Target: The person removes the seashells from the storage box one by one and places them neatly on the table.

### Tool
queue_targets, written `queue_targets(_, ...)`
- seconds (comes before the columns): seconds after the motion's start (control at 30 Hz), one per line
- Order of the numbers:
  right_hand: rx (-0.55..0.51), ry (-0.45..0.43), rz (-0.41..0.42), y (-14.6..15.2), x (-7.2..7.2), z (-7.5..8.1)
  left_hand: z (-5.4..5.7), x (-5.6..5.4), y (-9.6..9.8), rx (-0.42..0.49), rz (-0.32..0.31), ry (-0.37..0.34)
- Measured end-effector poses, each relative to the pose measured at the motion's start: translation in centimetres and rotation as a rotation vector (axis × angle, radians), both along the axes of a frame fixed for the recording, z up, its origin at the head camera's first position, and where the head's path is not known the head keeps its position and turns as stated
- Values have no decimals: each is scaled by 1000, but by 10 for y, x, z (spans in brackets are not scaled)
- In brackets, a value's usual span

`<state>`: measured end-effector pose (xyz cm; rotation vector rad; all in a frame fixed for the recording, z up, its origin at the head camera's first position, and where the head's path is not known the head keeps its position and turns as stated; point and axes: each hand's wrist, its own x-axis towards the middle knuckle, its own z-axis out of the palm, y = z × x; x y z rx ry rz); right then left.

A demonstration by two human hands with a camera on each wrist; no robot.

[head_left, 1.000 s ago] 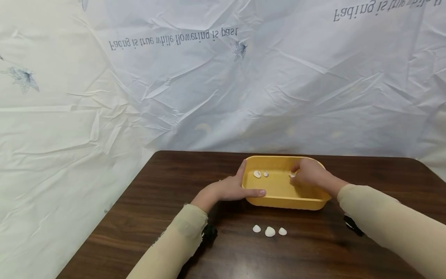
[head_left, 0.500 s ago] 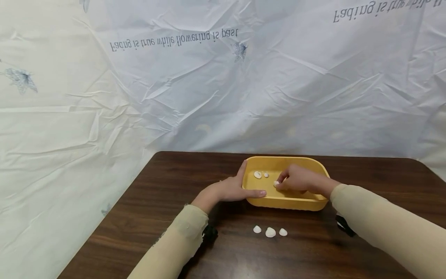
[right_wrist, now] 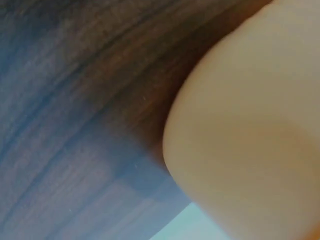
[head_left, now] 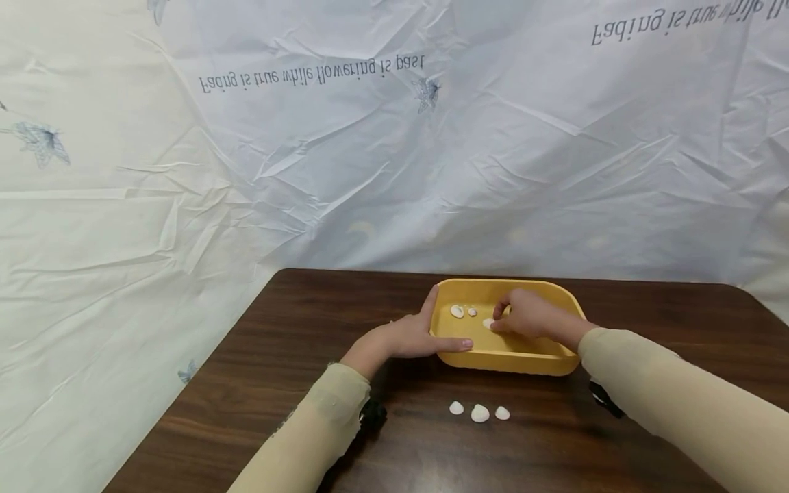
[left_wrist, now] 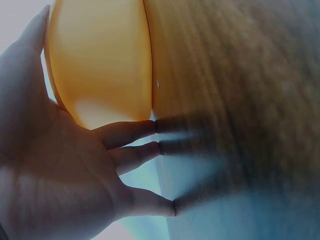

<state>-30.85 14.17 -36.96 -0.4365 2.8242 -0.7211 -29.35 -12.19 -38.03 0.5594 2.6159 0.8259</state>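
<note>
In the head view my left hand [head_left: 407,335] braces the left end of a yellow tray [head_left: 511,365], its thumb along the near rim. Seen from the left wrist, the fingers of this hand [left_wrist: 65,170] are spread straight, their tips on the table beside the tray wall [left_wrist: 100,60]. Inside the tray, my right hand [head_left: 531,317] has thumb and forefinger parted, the thumb at the edge of a white seashell [head_left: 488,323]. Two more shells lie to its left, a larger one [head_left: 457,311] and a small one [head_left: 472,312]. The right wrist view lacks the hand.
Three white shells lie in a row in front of the tray, the middle one [head_left: 480,413] largest. The dark wooden table [head_left: 296,329] backs onto a hanging white printed sheet [head_left: 345,171]. The tray's outer wall [right_wrist: 240,130] fills much of the right wrist view.
My right hand has carried a seashell leftward from the tray's right part, set it on the bottom and parted its fingers. The left hand has stayed at the tray's end.
</note>
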Motion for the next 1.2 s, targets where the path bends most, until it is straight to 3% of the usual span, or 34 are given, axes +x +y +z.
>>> queue_targets(0.2, 19, 89, 28, -4, -2, -7, 0, 0, 0, -3, -1, 3)
queue_targets(0.47, 89, 254, 167, -8, -1, -11, 0, 0, 1, -30, 16, 18)
queue_targets(0.73, 79, 259, 182, -7, 3, -9, 1, 1, 0, -30, 21, 3)
queue_targets(0.97, 70, 244, 176, -4, 5, 9, 1, 2, 1, -13, 9, 0)
queue_targets(1.2, 31, 225, 155, 0, 17, 38, 0, 1, 3, -11, 19, -10)
